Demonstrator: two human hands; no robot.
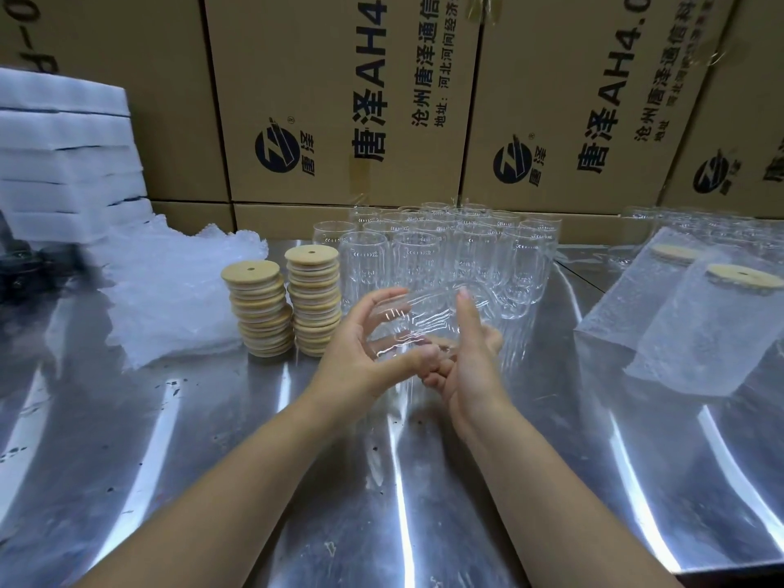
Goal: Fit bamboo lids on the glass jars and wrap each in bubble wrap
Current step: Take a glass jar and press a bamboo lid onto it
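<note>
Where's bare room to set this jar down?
Free: shiny steel table along the near edge, in front of the crumpled white bubble wrap, and in front of the two wrapped, lidded jars. Crowded: the two stacks of round bamboo lids and the cluster of clear glass jars beside them.

The premises are presenting as a packing station in a warehouse or small factory. Large printed shipping cartons are standing stacked as a wall along the back. A stainless-steel bench is serving as the work surface and is carrying goods in bulk: identical glass jars are standing in close rows, bamboo lids are sitting in two tall stacks, loose bubble wrap is lying heaped beside piled white foam sheets, and wrapped, lidded jars are lying at the right.
</note>
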